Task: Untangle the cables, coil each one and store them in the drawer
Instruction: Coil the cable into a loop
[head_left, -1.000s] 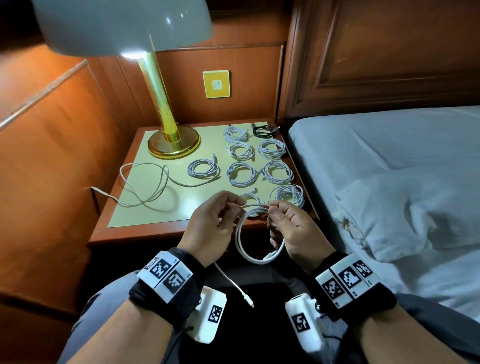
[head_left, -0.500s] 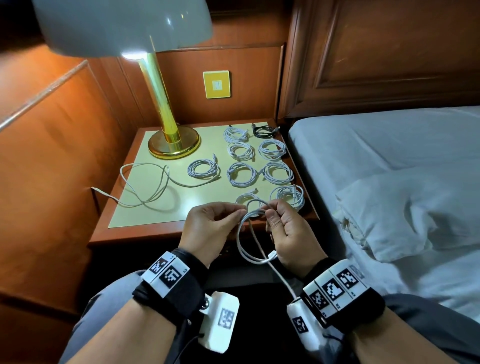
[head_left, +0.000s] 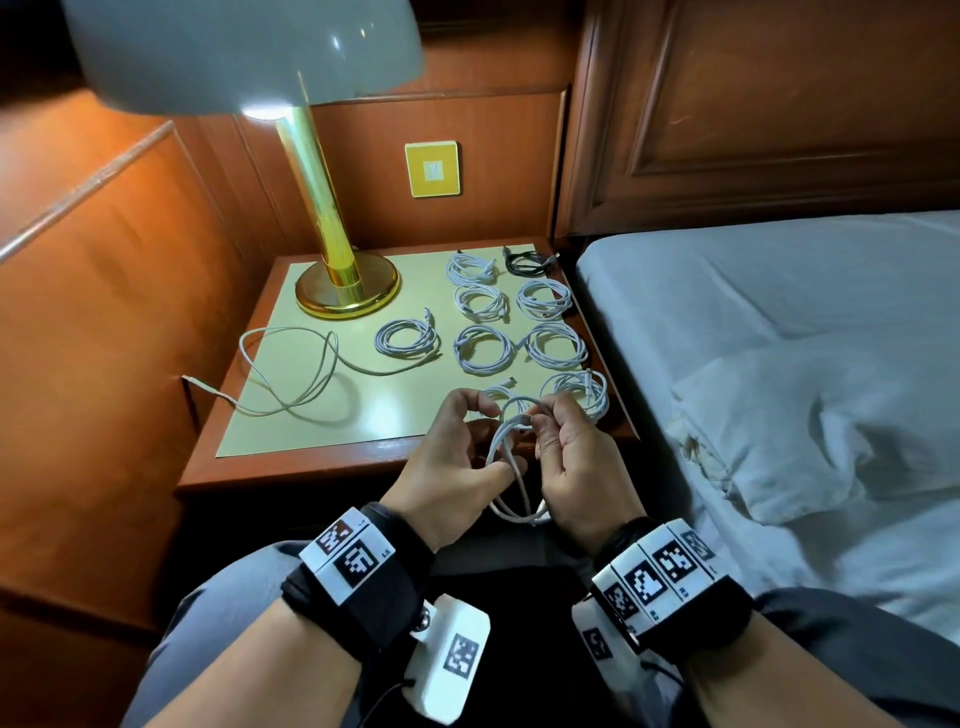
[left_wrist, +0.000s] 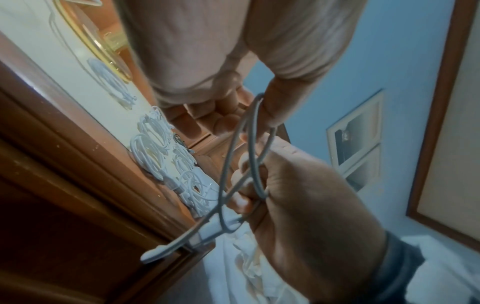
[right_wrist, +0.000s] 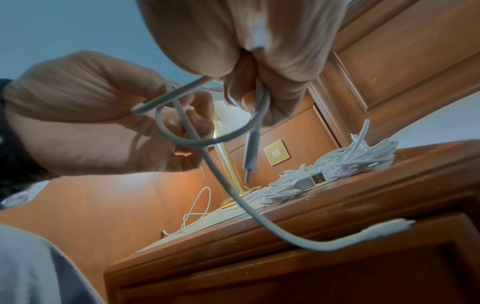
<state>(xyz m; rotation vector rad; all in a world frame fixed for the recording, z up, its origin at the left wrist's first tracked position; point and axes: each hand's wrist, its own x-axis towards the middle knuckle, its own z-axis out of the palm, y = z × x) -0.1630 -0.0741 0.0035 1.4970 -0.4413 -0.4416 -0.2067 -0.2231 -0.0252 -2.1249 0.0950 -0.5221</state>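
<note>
White cable (head_left: 511, 457), part-coiled, held just off near edge of nightstand (head_left: 291, 470): pinched by left hand (head_left: 452, 467) and by right hand (head_left: 576, 467). Coiled cables (head_left: 483, 347) laid along right edge. Wrist tags (head_left: 348, 553): writing unreadable.

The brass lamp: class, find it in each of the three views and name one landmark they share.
Head: the brass lamp stands upper left, on the nightstand's far left.
Left wrist: only its base rim shows, top left.
Right wrist: its stem stands centre, behind the held cable.
Shared landmark: the coiled white cables.
</note>
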